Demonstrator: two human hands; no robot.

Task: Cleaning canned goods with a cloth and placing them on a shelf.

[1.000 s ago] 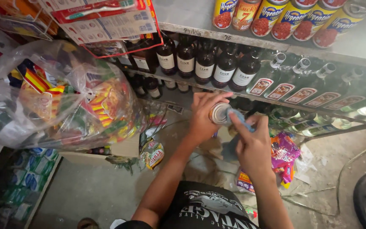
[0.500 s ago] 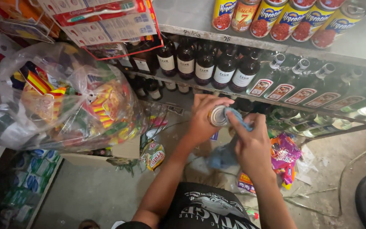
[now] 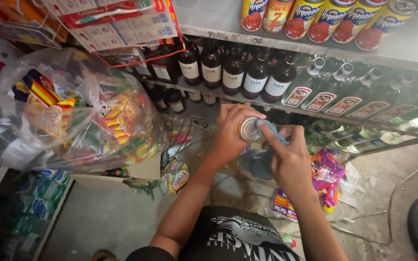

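the left hand (image 3: 231, 137) is wrapped around a small metal can (image 3: 250, 129), fingers closed about its side so the round end faces up toward the camera. the right hand (image 3: 289, 159) presses a blue cloth (image 3: 267, 145) against that end with pinched fingertips, the rest of the cloth hanging below between the two hands. the can sits in mid-air in front of the front edge of the shelf of dark bottles (image 3: 233, 72), not resting on anything.

against the frames a second and half a second ago, very little has shifted: the same hold on the can, the same cloth on its top, the hands at the same spot before the shelf edge. the cloth hand seems turned a little further over the rim (a small change, hard to be sure of), which reads as wiping going on rather than finished; by my judgement the can is not yet ready to be set down.

around them: a row of cans (image 3: 325, 17) along the front edge of the top shelf, clear bottles (image 3: 335, 87) lying toward the right end of the middle shelf, a big clear bag of snack packets (image 3: 68, 116) at the left, and bright wrappers (image 3: 327, 176) on the floor.
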